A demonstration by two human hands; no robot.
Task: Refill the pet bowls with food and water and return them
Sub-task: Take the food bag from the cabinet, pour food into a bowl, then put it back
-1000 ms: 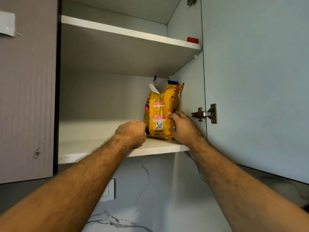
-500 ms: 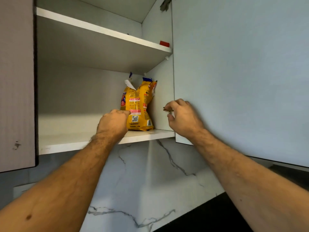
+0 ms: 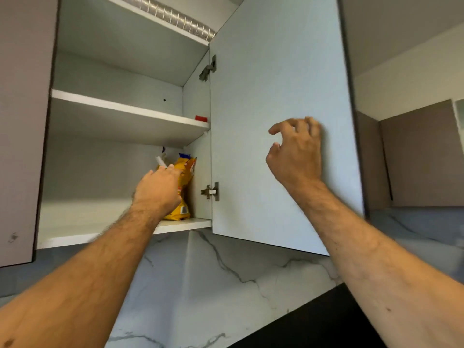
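A yellow pet food bag stands upright in the back right corner of the cabinet's lower shelf. My left hand reaches into the cabinet and lies against the bag's front, fingertips near its torn top. The back of the hand hides whether the fingers grip. My right hand is raised against the inner face of the open cabinet door, fingers apart and curled, holding nothing. No pet bowls are in view.
A small red object sits on the middle shelf's right end. Door hinges project beside the bag. A ribbed metal duct runs across the top. Marble backsplash and dark counter lie below. Closed cabinets flank both sides.
My right hand left the bag and moved right and up onto the door's inner face. My left hand slid from the bag's base to its upper front. The view tilted upward.
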